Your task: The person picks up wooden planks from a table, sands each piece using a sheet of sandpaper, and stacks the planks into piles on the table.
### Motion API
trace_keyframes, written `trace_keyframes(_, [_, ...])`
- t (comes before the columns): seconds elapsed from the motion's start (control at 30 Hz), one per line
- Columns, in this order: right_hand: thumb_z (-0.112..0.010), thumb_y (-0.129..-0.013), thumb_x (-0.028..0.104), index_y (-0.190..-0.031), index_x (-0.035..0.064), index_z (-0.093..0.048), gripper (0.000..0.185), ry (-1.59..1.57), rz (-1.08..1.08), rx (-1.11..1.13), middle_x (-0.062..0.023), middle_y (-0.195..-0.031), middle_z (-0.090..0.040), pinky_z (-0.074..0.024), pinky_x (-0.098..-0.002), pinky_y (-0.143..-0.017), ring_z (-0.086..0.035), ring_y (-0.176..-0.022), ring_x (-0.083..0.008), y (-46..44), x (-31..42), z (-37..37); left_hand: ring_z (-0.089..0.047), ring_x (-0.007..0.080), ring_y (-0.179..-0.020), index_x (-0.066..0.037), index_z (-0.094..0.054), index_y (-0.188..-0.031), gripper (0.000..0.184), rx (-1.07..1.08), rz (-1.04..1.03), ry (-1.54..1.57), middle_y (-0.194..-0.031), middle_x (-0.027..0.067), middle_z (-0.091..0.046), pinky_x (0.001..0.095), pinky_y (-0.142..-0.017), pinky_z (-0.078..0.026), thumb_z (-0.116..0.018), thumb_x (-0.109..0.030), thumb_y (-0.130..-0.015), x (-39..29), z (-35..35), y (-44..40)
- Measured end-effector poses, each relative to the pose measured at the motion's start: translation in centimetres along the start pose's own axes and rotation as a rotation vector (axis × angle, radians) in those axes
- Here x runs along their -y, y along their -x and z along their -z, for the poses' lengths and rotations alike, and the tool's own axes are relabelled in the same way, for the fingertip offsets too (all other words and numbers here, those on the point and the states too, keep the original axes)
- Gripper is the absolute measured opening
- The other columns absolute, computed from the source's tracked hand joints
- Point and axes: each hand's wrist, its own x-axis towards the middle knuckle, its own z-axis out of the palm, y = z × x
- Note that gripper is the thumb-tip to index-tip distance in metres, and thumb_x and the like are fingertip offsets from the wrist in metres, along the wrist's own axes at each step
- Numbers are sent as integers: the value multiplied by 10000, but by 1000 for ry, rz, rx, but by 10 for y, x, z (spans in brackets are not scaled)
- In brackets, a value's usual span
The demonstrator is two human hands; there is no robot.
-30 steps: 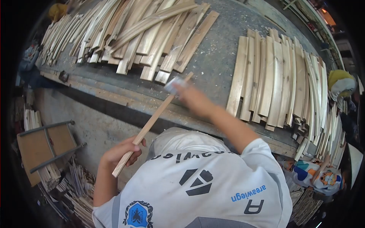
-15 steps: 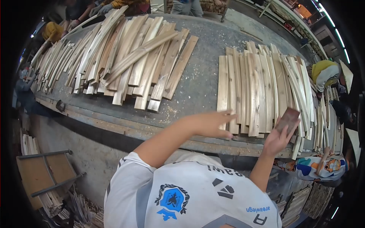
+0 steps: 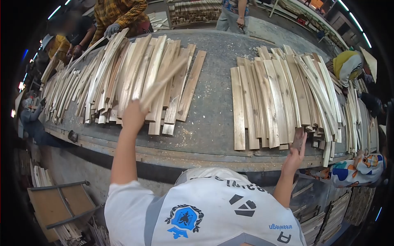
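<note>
Left hand [image 3: 133, 116] swung left, gripping slat [image 3: 163, 85]; shirt [image 3: 213, 205] reads "areawiegn".

White tube lights [image 3: 366, 40] glow above a grey floor [image 3: 92, 165].

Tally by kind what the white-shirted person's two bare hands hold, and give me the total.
Long, light-brown wooden strip, in the left hand: 1
Small, flat, brown rectangular block, in the right hand: 1
Total: 2
</note>
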Motion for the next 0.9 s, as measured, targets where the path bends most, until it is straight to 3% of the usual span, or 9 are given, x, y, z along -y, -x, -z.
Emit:
trace_keyframes(0.17, [-342,-801,-84,-1505,62,-303,720,75,36,183,-124,-1500,-392,-348,-361,-1056,-377,-1376,-245,-13,-3,-50,-672,213,-899,22,-521,-1271,473,1044,196,1589,-1126,185,-638,346,-758,-576,-467,-359,-997,-6,-40,82])
trace_keyframes(0.23, [-341,-791,-90,-1509,80,-308,739,97,-4,303,-110,-1504,-388,-327,-341,-1066,-364,-1385,-241,-14,-17,-71,-671,229,-947,16,-499,-1297,501,1132,485,1900,-1153,169,-633,339,-816,-575,-419,-390,-1015,-31,-71,135])
trace_keyframes(0.3, [-331,-812,-72,-1508,69,-298,711,105,3,455,-103,-1504,-393,-313,-345,-1078,-341,-1406,-228,-7,-23,-91,-660,220,-988,22,-482,-1315,550,1428,321,1957,-1174,151,-628,331,-824,-567,-408,-433,-1015,-39,-73,167])
trace_keyframes(0.43, [-326,-809,-76,-1503,87,-317,712,96,-52,610,-97,-1511,-387,-307,-338,-1081,-354,-1400,-223,10,-38,-118,-668,182,-897,34,-423,-1365,494,1134,85,1437,-1088,156,-656,303,-759,-559,-501,-283,-994,-72,-79,187])
trace_keyframes(0.47, [-326,-807,-78,-1502,92,-322,715,78,-56,651,-97,-1513,-384,-305,-338,-1083,-356,-1399,-222,14,-42,-122,-663,153,-771,37,-417,-1363,508,1110,100,1461,-987,133,-670,281,-639,-549,-560,-235,-958,-68,-83,185])
trace_keyframes(0.57, [-328,-804,-86,-1497,93,-333,716,105,-68,714,-98,-1516,-379,-307,-346,-1081,-353,-1401,-215,21,-44,-132,-592,116,-613,16,-445,-1336,534,1194,484,1871,-838,63,-650,259,-490,-482,-563,-340,-956,-46,-82,179])
trace_keyframes(0.7, [-313,-745,-148,-1471,9,-332,743,-5,-137,770,-164,-1486,-402,-208,-311,-1167,-339,-1406,-227,36,-77,-148,-434,115,-520,-12,-429,-1336,597,1347,398,2727,-1005,111,-559,228,-418,-361,-424,-490,-979,-45,-69,186])
trace_keyframes(0.73, [-313,-719,-156,-1475,26,-331,777,65,-101,828,-142,-1485,-412,-199,-303,-1170,-356,-1395,-203,46,-73,-153,-553,180,-628,3,-400,-1353,590,1201,458,2702,-1210,176,-507,260,-496,-470,-402,-458,-985,-48,-69,191])
trace_keyframes(0.9, [-421,-835,-71,-1375,96,-493,570,401,709,1395,-108,-1384,-532,-237,-473,-1148,-424,-1354,-250,103,-40,-162,-680,306,-816,41,-444,-1299,552,1247,504,2353,-1227,236,-558,373,-647,-596,-380,-414,-992,-63,-64,202])
